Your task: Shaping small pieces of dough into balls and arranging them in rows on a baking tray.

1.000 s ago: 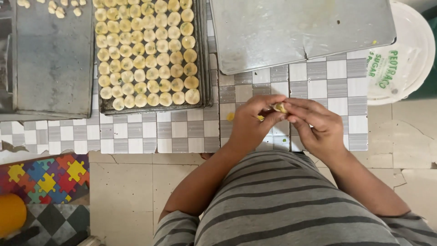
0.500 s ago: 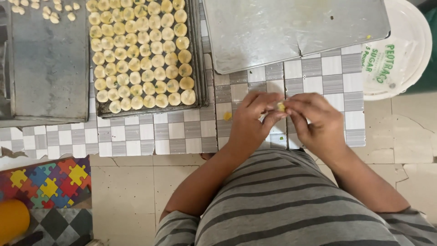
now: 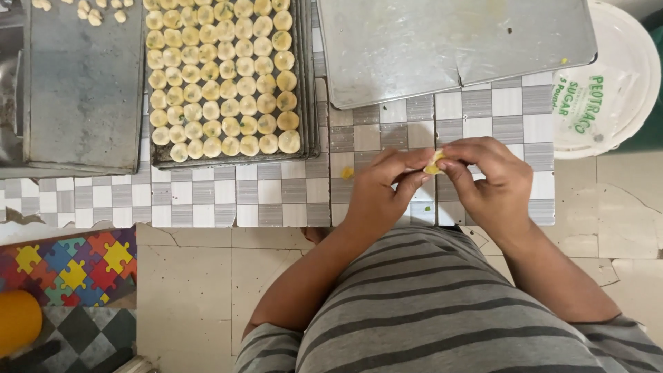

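Both hands meet over the checked counter (image 3: 276, 193), just below the bare metal tray (image 3: 442, 41). The left hand (image 3: 380, 193) and right hand (image 3: 494, 183) pinch one small yellow dough piece (image 3: 434, 163) between them — fingers of each clamped on it from either side. A yellow crumb (image 3: 347, 173) lies on the counter near the left hand. Farther left, a tray (image 3: 307, 83) holds rows of round dough pieces (image 3: 221, 76). A white bucket lid (image 3: 608, 83) sits beside the bare tray.

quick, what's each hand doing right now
Left hand: pinched shut on the small yellow dough piece.
Right hand: fingertips pinched shut on the same dough piece.
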